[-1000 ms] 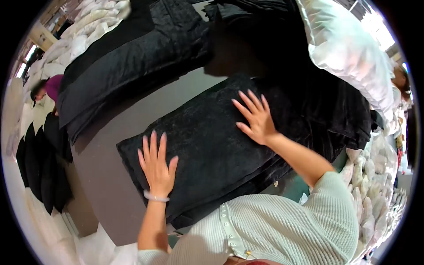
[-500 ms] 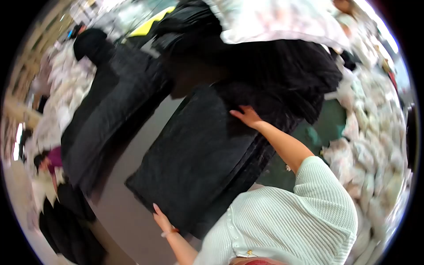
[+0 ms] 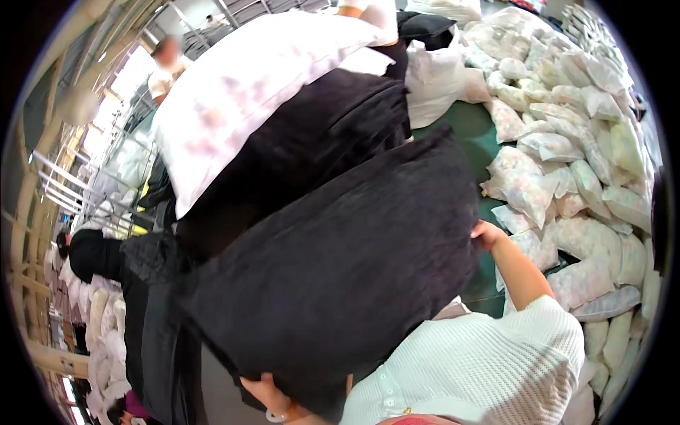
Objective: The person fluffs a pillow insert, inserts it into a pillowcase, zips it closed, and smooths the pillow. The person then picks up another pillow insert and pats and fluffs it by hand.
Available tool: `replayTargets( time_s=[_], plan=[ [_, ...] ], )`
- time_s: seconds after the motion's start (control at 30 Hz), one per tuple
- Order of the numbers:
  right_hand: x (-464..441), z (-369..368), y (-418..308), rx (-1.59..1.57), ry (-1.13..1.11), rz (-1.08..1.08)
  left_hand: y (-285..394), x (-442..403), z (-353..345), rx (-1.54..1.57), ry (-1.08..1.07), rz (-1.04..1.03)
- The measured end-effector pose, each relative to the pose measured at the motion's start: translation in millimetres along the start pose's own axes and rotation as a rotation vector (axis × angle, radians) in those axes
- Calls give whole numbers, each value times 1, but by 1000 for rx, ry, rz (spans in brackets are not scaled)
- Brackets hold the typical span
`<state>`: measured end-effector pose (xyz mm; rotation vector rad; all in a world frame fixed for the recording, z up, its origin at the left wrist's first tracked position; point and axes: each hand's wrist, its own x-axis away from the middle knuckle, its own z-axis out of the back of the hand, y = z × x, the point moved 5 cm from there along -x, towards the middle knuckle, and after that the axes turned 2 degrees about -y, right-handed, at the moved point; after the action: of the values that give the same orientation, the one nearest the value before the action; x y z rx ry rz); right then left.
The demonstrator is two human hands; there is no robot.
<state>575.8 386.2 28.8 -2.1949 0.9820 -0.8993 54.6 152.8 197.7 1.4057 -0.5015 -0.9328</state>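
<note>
A large, soft black pillow cover with a plush surface is held up in front of my body, its far edge slanting up to a corner at the upper right. My right hand grips its right edge, fingers curled round the fabric. At the lower left edge, my left hand, with a bracelet at the wrist, is closed on the cloth; part of its fingers is hidden. Beyond it lies a pile of black fabric, topped by a plump white pillow with faint pinkish patches.
More black fabric hangs at the left over a grey table. Many stuffed white bags are heaped along the right beside green flooring. A person is at the back left; another shows low on the left.
The pillow cover has risen off the surface and tilted. My right hand went from lying flat on it to gripping its right edge; my left hand has closed on the lower edge. The view has swung.
</note>
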Motion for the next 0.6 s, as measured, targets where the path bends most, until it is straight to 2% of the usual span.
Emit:
replayTargets(
  time_s=[0.1,0.13,0.2,0.27,0.3,0.33,0.43,0.47,0.53,0.57,0.6],
  plan=[
    [54,125,-28,-206,297,190,16,-43,-143,26,-186,-8],
    [75,162,-37,-273,421,287,33,-53,-206,135,-370,-51],
    [122,235,-56,-354,519,482,58,-75,-320,209,-427,-72],
    [180,253,-66,-544,700,426,89,-96,-436,291,-611,-165],
    [206,268,-67,-568,717,549,99,-97,-482,337,-708,-218],
    [225,282,-76,-563,732,628,100,-99,-525,287,-713,-299],
    [265,311,-103,-496,883,885,91,-91,-624,269,-857,-198],
    [260,309,-114,-482,900,888,69,-89,-640,333,-905,-105],
    [243,320,-146,-540,789,1027,49,-79,-669,296,-942,24],
    [229,329,-164,-485,629,1055,40,-75,-677,246,-968,57],
    [215,340,-188,-511,702,1072,24,-72,-682,237,-981,122]
  ],
)
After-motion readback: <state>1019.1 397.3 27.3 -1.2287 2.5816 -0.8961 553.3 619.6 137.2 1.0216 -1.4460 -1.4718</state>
